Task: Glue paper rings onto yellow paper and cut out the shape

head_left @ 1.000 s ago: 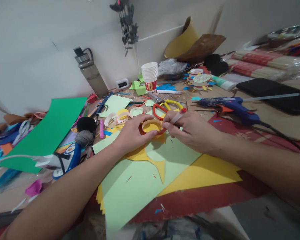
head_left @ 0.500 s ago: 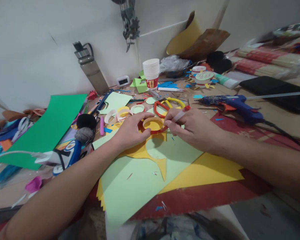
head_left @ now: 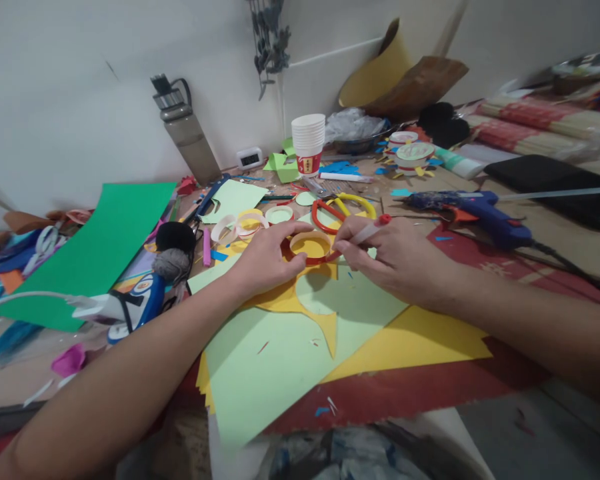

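Note:
My left hand (head_left: 267, 260) curves its thumb and fingers round a short red-and-white ring (head_left: 316, 260), which looks cut from a paper cup. The ring rests on a cut piece of yellow paper (head_left: 275, 297), and more yellow shows inside it. In my right hand (head_left: 393, 260) is a slim white marker with a red end (head_left: 373, 230), tilted, its lower end close to the ring's right side; the tip is hidden by my fingers. Under both hands lies a pale green sheet (head_left: 265, 380). Just behind the ring are red-and-yellow-handled scissors (head_left: 325, 217).
Stacked paper cups (head_left: 309, 143) stand at the back, near more cut rings (head_left: 279, 215). A blue glue gun (head_left: 480, 210) lies to the right beside a black phone-like slab (head_left: 555, 183). Leftward are a green sheet (head_left: 100, 253), yarn balls (head_left: 175, 238) and a tilted bottle (head_left: 187, 137).
The view has shifted slightly, so everything sits a little further right and the near things a little higher. Both hands keep their holds on the ring and the marker.

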Demonstrator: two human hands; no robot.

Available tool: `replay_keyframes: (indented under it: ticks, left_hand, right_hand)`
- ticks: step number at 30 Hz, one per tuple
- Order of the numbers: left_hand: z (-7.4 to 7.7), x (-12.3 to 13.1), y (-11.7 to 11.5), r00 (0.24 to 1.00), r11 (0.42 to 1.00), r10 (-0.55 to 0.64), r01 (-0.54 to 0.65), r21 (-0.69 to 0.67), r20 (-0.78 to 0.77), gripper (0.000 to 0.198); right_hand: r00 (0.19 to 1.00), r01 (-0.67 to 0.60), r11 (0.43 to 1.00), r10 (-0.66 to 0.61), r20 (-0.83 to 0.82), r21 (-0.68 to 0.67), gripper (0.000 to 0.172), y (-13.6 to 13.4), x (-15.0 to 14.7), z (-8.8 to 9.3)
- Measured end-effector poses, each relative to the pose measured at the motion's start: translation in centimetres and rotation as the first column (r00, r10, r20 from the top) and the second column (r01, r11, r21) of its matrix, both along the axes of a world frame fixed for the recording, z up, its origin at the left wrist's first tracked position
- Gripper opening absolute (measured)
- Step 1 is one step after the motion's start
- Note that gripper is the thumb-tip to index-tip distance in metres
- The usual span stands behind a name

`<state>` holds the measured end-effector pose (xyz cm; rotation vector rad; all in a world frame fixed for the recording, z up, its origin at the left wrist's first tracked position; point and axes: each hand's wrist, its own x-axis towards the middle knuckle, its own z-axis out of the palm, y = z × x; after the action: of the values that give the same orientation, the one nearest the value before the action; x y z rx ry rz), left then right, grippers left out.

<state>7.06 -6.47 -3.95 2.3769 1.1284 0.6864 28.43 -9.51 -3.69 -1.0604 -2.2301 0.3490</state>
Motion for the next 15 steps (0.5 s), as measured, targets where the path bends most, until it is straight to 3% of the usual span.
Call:
replay_keyframes:
  ticks: [10, 15]
  left_hand:
    - [0.0, 0.1, 0.0, 1.000, 1.000, -0.008, 0.008, 0.023, -0.008, 0.044]
    - [0.0, 0.2, 0.0, 1.000, 0.999, 0.002, -0.001, 0.035, -0.026, 0.042]
  right_hand:
    - [1.000, -0.019, 1.000, 0.019, -0.014, 0.015, 0.024, -0.4, -0.6, 0.3]
    - [0.996, -0.055, 0.998, 0.055, 0.071, 0.002, 0.029, -0.3, -1.3, 0.2]
